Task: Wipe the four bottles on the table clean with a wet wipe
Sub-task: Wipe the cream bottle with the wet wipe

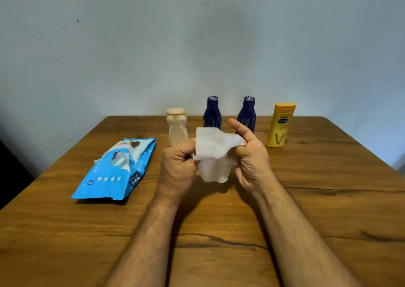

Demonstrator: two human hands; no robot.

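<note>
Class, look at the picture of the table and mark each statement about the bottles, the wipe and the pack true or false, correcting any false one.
1. Both hands, left hand and right hand, hold the white wipe. True.
2. The yellow bottle lies on its side. False: it stands upright.
3. The blue wipes pack lies left of the hands. True.
4. Three bottles are dark blue. False: two are, one dark blue bottle beside the other dark blue bottle.
5. The pale bottle is leftmost in the row. True.
</note>
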